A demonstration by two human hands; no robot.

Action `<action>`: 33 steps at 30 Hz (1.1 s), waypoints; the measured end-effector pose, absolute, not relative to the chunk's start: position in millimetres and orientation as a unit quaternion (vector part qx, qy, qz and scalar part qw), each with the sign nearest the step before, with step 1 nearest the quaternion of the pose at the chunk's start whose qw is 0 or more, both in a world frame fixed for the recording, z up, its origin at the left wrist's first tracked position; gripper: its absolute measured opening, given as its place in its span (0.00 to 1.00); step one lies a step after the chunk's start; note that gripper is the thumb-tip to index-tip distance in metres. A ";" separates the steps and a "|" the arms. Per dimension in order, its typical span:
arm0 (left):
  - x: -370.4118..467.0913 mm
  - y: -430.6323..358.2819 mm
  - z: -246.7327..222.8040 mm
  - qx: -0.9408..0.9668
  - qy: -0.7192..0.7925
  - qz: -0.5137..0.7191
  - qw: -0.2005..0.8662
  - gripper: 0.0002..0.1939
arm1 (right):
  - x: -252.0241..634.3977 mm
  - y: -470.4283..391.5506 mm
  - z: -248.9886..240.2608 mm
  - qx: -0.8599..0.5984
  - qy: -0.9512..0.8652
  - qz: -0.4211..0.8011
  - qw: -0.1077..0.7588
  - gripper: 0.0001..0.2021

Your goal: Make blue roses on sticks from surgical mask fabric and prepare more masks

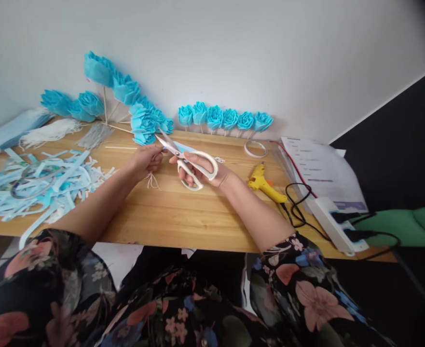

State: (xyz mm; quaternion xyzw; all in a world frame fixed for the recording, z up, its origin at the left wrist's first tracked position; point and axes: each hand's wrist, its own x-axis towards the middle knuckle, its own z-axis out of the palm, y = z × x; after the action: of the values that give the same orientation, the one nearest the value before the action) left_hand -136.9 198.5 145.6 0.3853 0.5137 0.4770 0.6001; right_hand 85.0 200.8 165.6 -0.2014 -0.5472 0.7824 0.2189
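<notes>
My right hand [212, 173] is closed around the white handles of a pair of scissors [198, 159]. The scissor blades are apart and point up and left toward my left fingers. My left hand [149, 161] is closed in a pinch on one end of a light blue face mask [185, 147], which stretches behind the scissors toward my right hand and is partly hidden by them. A white ear loop [153, 180] dangles below my left fingers. Just behind the hands stands a blue paper-like flower [142, 123].
Blue flowers on sticks [230, 119] line the wall. A pile of cut strips [53, 178] covers the left, with a mask stack [13, 126] and white cords [51, 132] behind. On the right are a tape roll [255, 149], yellow glue gun [265, 185], power strip [337, 226] and papers [317, 168].
</notes>
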 end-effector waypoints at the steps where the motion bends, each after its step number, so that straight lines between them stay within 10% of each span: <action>1: -137.5 199.1 144.4 0.381 0.495 0.489 0.609 0.11 | 85.0 199.5 167.4 -0.205 -0.562 0.772 0.214 0.28; 33: -145.0 178.6 154.1 0.444 0.346 0.495 0.662 0.17 | 86.0 199.4 174.7 -0.309 -0.668 0.658 0.159 0.18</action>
State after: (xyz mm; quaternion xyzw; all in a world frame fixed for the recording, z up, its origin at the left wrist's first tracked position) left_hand -145.0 178.6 154.1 0.4440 0.3463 0.4946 0.6620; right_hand 86.0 199.4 174.7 -0.3093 -0.6683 0.6576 0.1588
